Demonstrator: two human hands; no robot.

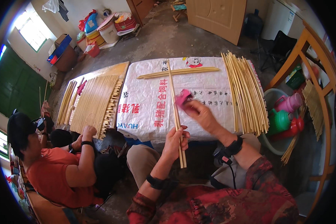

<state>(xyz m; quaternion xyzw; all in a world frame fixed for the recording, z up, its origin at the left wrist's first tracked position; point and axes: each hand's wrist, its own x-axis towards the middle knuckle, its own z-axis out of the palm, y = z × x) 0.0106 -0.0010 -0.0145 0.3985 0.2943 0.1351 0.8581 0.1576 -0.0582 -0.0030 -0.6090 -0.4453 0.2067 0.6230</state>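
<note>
Both hands work over the white woven sack spread on the low table. Left hand, at the sack's near edge, is clenched around the lower part of a pair of long pale sticks, whose long axis runs straight away from the person across the sack's middle, the far tips reaching its back edge. Right hand, just right of the sticks and farther in, pinches a pink cloth that touches them partway up. A few loose sticks lie crosswise under the far end, and a big sheaf of sticks lines the sack's right side. Left of the sack, a mat of sticks sits before another person.
</note>
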